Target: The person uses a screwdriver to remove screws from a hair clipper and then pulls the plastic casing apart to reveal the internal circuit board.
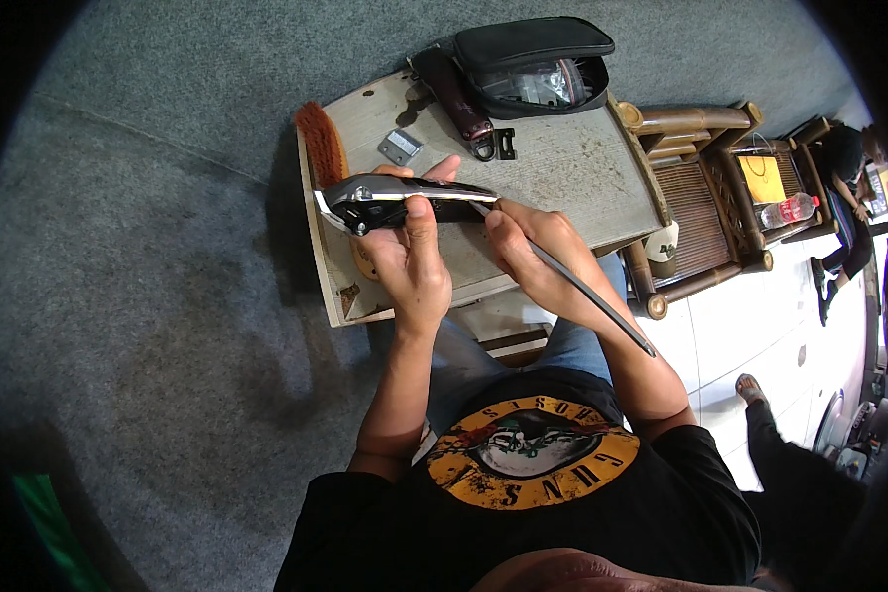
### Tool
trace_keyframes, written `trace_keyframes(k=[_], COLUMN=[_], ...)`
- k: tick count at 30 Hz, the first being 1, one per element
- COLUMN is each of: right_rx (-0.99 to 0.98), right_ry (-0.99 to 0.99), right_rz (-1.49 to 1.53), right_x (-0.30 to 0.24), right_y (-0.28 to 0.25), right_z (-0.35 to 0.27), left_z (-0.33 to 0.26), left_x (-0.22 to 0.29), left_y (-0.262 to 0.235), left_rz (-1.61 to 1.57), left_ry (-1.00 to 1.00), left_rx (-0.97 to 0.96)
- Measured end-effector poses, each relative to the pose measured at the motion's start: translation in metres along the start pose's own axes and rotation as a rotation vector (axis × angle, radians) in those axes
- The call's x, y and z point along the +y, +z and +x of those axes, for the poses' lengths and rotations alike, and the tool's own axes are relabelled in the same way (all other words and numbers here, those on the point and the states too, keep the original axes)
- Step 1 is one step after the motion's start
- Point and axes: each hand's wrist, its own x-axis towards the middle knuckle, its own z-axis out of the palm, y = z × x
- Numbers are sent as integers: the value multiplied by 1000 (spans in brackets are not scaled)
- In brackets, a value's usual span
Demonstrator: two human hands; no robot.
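My left hand (419, 271) is closed around a silver-and-black hair clipper (395, 187), held level over a small pale table (553, 168). The clipper's white-edged head points left. In my right hand (553, 259) is a slim dark-grey stick-like tool (602, 304); its tip meets the clipper's right end, and its tail slants back over my forearm. Beyond my hands lie a silver clipper blade (400, 147), a dark maroon clipper body (456, 99) and a small black bracket (505, 144). A brush with reddish-brown bristles (322, 143) rests along the table's left edge.
An open black zip case (533, 41) with plastic-bagged parts stands at the table's back. To the right are bamboo chairs (696, 197), a bottle with a red label (789, 210) and a seated person (844, 163). Another person's leg (770, 424) reaches in at lower right.
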Motion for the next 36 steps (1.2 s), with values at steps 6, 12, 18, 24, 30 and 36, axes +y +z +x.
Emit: trace_keyframes(k=[6,12,18,24,30,36], right_rx=[15,16,6,11,2,18], right_ry=[14,12,12,28,10,-25], right_rz=[23,31,9,-4,-4,-21], right_x=[2,3,2,2,2,4], right_y=[3,3,2,3,2,3], right_z=[-1,-1,0,0,-1,0], left_z=[0,0,0,0,0,0], left_x=[1,1,3,0,1,1], left_y=[-1,0,1,0,0,-1], left_rz=[6,5,-7,-10,-7,-11], left_ry=[-6,-1,0,-4,-3,-13], left_rx=[-5,-5,0,-2,2,-3])
